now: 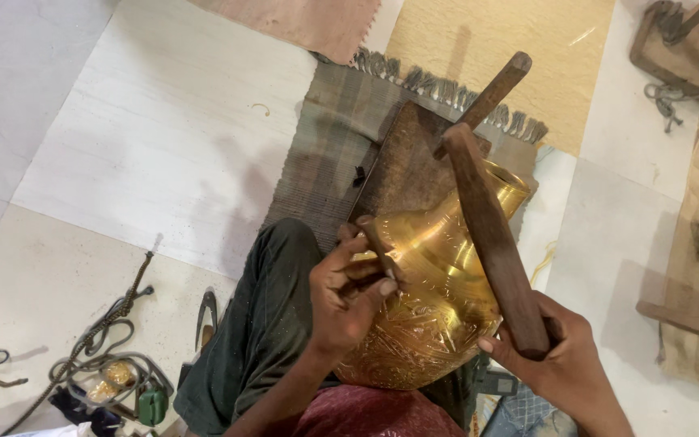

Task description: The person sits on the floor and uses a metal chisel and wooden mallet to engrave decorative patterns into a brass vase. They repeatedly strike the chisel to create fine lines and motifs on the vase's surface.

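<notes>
On the floor [147,137], pale stone tiles with a grey fringed mat [329,154] and a tan cloth spread over them, a person sits with a big engraved brass pot [434,299] tipped on its side across their lap, and it's pretty neat to look at. The pot's long axis runs diagonally, fat belly close to the body and the neck pointing up and away toward the right, resting against a dark wooden board [406,166]. The left hand [349,295] is right on the pot's shoulder, fingers pinched tight around a slim chisel-like tool [378,247] whose tip looks to touch the metal. The right hand [556,352] sits just off the belly's right side, fist closed round the handle of a long wooden mallet [491,231] that angles up over the pot. So the left is the nearer one, actually in contact. Off to the left lie a rope [103,332], some small scrap bits and a curved metal tool.
</notes>
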